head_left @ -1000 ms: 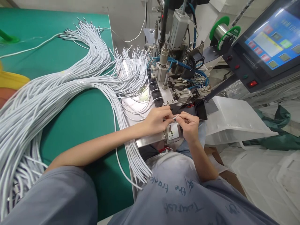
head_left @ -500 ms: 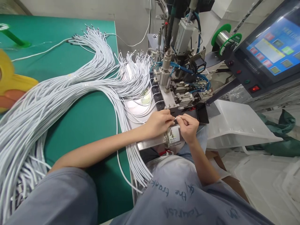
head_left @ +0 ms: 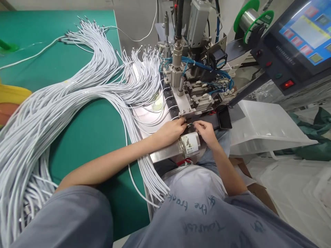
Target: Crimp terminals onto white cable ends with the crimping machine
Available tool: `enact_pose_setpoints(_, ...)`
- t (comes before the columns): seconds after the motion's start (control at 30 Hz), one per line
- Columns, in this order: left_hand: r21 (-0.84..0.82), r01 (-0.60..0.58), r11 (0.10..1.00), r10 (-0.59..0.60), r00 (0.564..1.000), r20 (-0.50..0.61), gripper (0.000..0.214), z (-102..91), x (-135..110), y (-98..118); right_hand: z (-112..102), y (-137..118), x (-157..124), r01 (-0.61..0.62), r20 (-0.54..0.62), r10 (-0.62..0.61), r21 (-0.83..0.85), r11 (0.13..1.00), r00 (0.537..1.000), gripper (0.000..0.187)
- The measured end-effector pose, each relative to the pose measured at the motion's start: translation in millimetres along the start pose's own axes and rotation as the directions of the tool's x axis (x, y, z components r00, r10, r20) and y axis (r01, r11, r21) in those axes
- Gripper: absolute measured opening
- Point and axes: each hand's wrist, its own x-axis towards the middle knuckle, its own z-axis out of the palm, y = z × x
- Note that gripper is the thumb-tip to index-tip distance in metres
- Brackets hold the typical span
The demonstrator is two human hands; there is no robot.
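My left hand (head_left: pixel 172 131) is closed at the front of the soldering machine (head_left: pixel 178 82), its fingers pinched on a white cable (head_left: pixel 173 117) beside the row of black fixture blocks (head_left: pixel 172 102). Just to the right, my right hand (head_left: pixel 207 132) is closed too, thumb and fingertips pressed together near the cable's end. What lies between those fingertips is too small to make out. A thin bit shows in the gap between the hands. Below them sits a metal cylinder with a white label (head_left: pixel 190 143). Several white cables run from the blocks to the left.
Large bundles of white cables (head_left: pixel 85 96) lie across the green table mat (head_left: pixel 85 137). At the right are a solder wire spool (head_left: pixel 249 20), a touch screen (head_left: pixel 307 31) and a translucent plastic bin (head_left: pixel 269 127). A yellow object (head_left: pixel 14 96) stands at the left edge.
Both hands have moved from the pinched cable end before the machine to its front edge. My left hand is now against the fixture; the fingertips have come slightly apart. The view has shifted a little.
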Motion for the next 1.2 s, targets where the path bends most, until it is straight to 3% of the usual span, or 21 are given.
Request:
enact_pose_setpoints(0.77,0.047,-0.056,0.997,0.056,0.998,0.016,0.031,1.4,1,-1,8,-3,7,-0.114,0.139,0.113,0.005,0.993,0.984,0.019)
enact_pose_setpoints(0.97,0.106,-0.082,0.991,0.073,0.994,0.085,0.034,-6.6,1,3,9,1,9,-0.101,0.15,0.096,0.027,0.995,0.984,0.022)
enact_pose_setpoints(1.2,0.115,-0.076,0.99,0.068,0.995,0.076,0.033,-7.6,1,4,8,4,12,-0.093,0.117,0.082,0.09,0.992,0.99,0.022)
